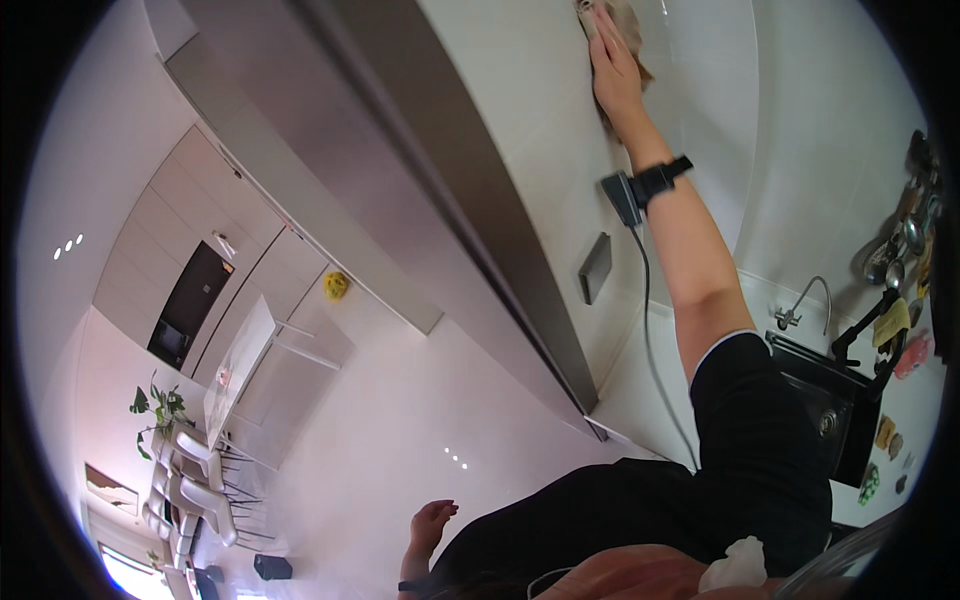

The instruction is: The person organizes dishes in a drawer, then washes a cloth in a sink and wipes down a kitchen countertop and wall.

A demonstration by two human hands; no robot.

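Note:
My right arm reaches up across the view, and my right hand (pixel 619 71) presses a beige-brown cloth (pixel 637 41) flat against the glossy white wall (pixel 517 90). Part of the cloth lies hidden under the palm and fingers. A black device (pixel 626 196) is strapped to this wrist, and a grey cable (pixel 651 330) runs from it down to my body. Low on the left, my left hand (pixel 433 521) hangs beside my black clothing, away from the wall. Its fingers are loosely bent, and nothing shows in it.
A grey plate (pixel 595 268) sits on the wall below my right hand. A tall grey-brown panel edge (pixel 450 172) stands left of it. Rightward are a black sink (pixel 806 397), a thin curved tap (pixel 825 300) and hanging utensils (pixel 892 247). Across the room stand a white table (pixel 244 360) and chairs (pixel 202 502).

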